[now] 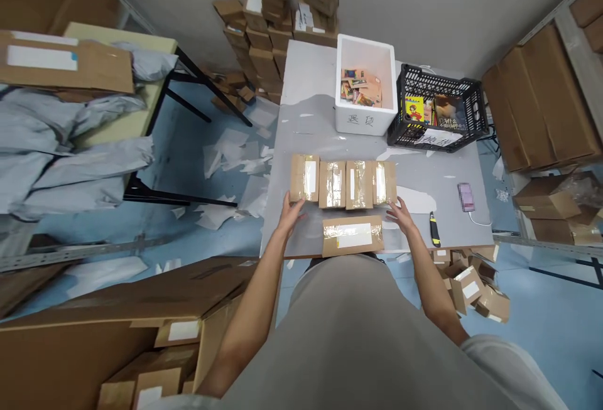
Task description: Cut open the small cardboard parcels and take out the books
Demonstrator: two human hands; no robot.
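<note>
Several taped brown cardboard boxes stand side by side in a row on the grey table. At the row's left end, my left hand (289, 213) rests with spread fingers at the near corner of the leftmost box (298, 178). My right hand (401, 216) is open too, its fingertips at the near corner of the rightmost box (390, 183). Between them sit two middle boxes, one on the left (328, 193) and one on the right (357, 193). A separate long box (330, 238) with a white label lies nearer my body, apart from both hands.
A white foam box (362, 122) and a black crate (400, 137) with books stand at the table's (306, 127) back. Right of my hand are a utility knife (434, 231) and a phone (466, 197). A big open carton (221, 328) is at lower left.
</note>
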